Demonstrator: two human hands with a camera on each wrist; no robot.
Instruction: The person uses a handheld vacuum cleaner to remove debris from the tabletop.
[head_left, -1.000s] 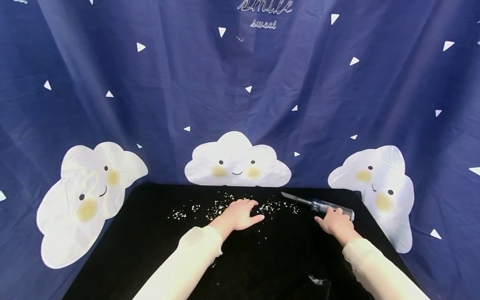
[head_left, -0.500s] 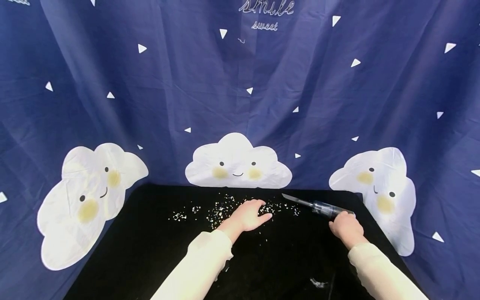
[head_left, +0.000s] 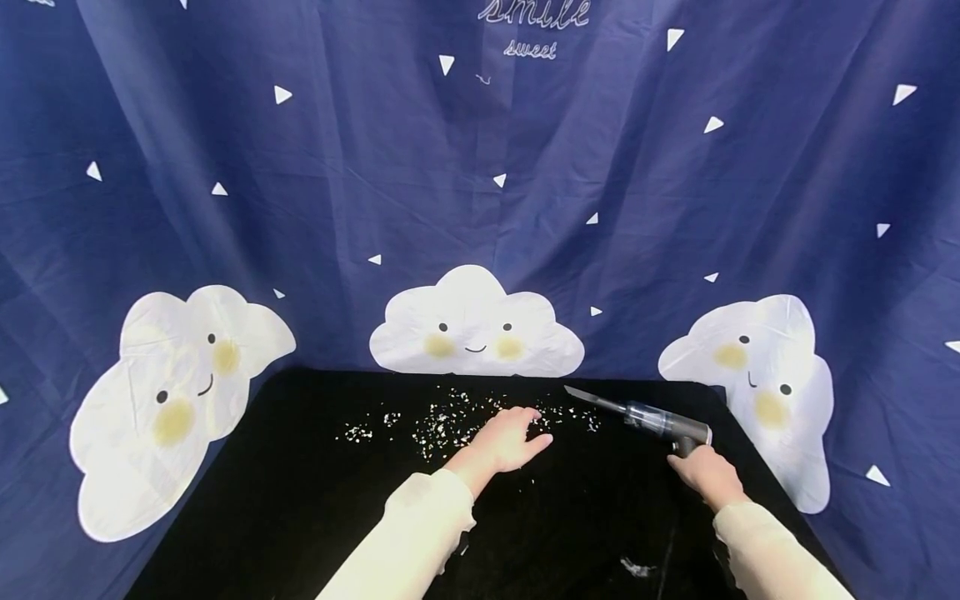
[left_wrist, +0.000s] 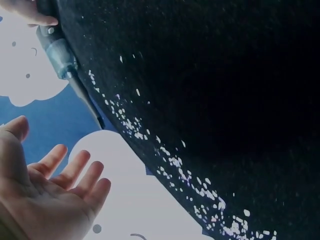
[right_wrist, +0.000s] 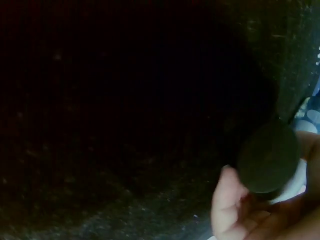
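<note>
Right hand: fingers curled round the grip of the handheld vacuum, at its rear end near the right edge of the tabletop. The right wrist view shows the dark round butt of the handle sitting in the palm, fingers wrapped on it; the rest of that view is too dark to read.

Vacuum's long axis runs from the hand up and to the left, across the back of the tabletop. The thin crevice nozzle is the leading end and points at the scraps. Cannot tell whether the nozzle tip touches the cloth or hangs just above it.

Left hand: fingers straight and slightly spread, holding nothing, palm down on or just over the black cloth. It sits between the main scatter and the nozzle, with a few flecks right at the fingertips.

White paper scraps: a loose band along the back of the tabletop, mostly left of the left hand, thinning out toward the nozzle; a few stray bits at just below the nozzle.

Key relation: the scraps lie to the left of the nozzle, roughly in line with the vacuum's long axis. The left hand is nearer the bulk of them; the right hand only reaches them through the nozzle, and the left hand lies in that line.

Separate white fleck near the front edge, well apart from both hands.
</note>
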